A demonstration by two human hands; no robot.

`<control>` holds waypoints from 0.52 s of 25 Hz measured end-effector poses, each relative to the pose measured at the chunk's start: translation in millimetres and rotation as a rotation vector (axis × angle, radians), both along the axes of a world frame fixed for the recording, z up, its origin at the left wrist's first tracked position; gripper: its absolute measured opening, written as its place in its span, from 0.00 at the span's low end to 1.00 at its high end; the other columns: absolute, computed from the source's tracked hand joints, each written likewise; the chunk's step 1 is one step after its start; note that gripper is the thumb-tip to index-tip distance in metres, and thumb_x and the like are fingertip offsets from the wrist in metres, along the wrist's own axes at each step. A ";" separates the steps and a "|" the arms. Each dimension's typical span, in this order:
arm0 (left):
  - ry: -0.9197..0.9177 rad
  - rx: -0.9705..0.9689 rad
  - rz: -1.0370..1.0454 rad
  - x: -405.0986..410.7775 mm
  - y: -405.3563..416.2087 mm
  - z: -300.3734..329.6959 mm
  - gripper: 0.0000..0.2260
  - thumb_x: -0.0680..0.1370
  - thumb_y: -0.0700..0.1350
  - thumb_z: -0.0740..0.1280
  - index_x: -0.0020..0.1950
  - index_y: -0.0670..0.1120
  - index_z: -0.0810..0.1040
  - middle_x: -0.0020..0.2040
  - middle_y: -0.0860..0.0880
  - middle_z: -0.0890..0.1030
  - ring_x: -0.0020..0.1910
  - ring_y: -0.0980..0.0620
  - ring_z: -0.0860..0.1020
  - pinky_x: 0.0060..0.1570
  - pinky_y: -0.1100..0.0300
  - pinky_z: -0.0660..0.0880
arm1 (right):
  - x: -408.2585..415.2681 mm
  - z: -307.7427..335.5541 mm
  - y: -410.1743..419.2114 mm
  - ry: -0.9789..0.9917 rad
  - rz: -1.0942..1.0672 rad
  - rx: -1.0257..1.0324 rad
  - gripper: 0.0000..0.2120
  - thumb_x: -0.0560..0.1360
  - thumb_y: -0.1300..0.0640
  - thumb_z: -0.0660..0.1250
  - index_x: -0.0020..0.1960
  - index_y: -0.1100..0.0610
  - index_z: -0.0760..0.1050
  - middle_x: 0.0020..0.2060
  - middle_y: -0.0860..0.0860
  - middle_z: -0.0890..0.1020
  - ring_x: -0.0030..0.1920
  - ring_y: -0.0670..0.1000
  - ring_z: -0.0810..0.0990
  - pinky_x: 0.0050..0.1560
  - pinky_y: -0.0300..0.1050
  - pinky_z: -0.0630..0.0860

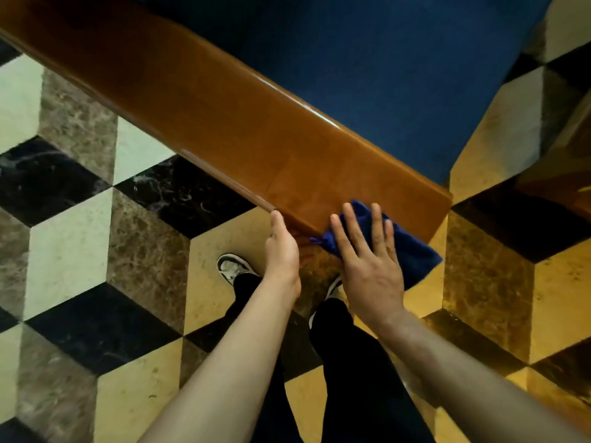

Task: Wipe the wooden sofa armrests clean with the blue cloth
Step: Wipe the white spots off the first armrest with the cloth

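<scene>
A glossy brown wooden armrest (224, 123) runs diagonally from the upper left to the lower right. The blue cloth (412, 254) lies over its near end and hangs off the near edge. My right hand (367, 260) lies flat on the cloth with fingers spread, pressing it against the wood. My left hand (281, 247) holds the armrest's near edge just left of the cloth, thumb on top and fingers hidden underneath.
A dark blue sofa seat cushion (383, 59) lies beyond the armrest. The floor (80, 219) is patterned marble tile in black, cream and brown. My two shoes and dark trouser legs (335, 330) stand close below the armrest. Another wooden piece (569, 174) shows at the right edge.
</scene>
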State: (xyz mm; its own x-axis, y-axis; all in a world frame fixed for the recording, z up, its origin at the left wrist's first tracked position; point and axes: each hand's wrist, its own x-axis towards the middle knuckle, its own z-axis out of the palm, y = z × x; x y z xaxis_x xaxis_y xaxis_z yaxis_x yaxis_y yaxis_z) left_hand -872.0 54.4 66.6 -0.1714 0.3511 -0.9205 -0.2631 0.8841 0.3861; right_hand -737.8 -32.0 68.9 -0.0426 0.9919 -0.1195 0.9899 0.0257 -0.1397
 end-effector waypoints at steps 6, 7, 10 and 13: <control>-0.180 -0.047 0.246 -70.5 40.8 4.8 0.29 0.82 0.67 0.51 0.60 0.47 0.82 0.47 0.41 0.89 0.43 0.43 0.88 0.43 0.51 0.82 | -83.4 -2.4 141.4 -0.038 0.460 0.013 0.34 0.84 0.54 0.55 0.84 0.54 0.42 0.84 0.55 0.45 0.82 0.62 0.41 0.82 0.61 0.47; -0.170 -0.016 0.267 -88.4 57.6 4.1 0.29 0.81 0.67 0.52 0.62 0.48 0.82 0.49 0.41 0.89 0.45 0.43 0.88 0.45 0.49 0.82 | -104.5 -4.0 163.8 -0.042 0.454 0.035 0.33 0.84 0.55 0.55 0.84 0.56 0.42 0.84 0.55 0.45 0.82 0.62 0.42 0.82 0.60 0.47; -0.179 0.066 0.326 -134.8 113.6 3.8 0.30 0.80 0.67 0.54 0.65 0.48 0.82 0.55 0.39 0.87 0.52 0.39 0.86 0.54 0.45 0.82 | -165.2 -2.2 223.8 -0.026 0.356 0.070 0.34 0.84 0.55 0.55 0.83 0.59 0.40 0.83 0.57 0.43 0.83 0.59 0.41 0.82 0.57 0.44; -0.156 0.056 0.328 -165.8 157.8 9.1 0.30 0.80 0.68 0.56 0.66 0.48 0.81 0.58 0.39 0.85 0.55 0.38 0.84 0.55 0.45 0.81 | -183.2 -0.3 250.1 -0.033 0.298 0.019 0.42 0.81 0.50 0.64 0.83 0.58 0.41 0.83 0.57 0.42 0.83 0.60 0.40 0.82 0.58 0.44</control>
State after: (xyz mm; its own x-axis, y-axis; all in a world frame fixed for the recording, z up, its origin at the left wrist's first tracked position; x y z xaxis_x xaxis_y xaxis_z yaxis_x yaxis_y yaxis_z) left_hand -1037.8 212.2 75.8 -0.1420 0.3512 -0.9255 -0.5887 0.7216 0.3642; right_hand -921.0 218.1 68.6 -0.3282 0.9386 -0.1068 0.9424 0.3176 -0.1046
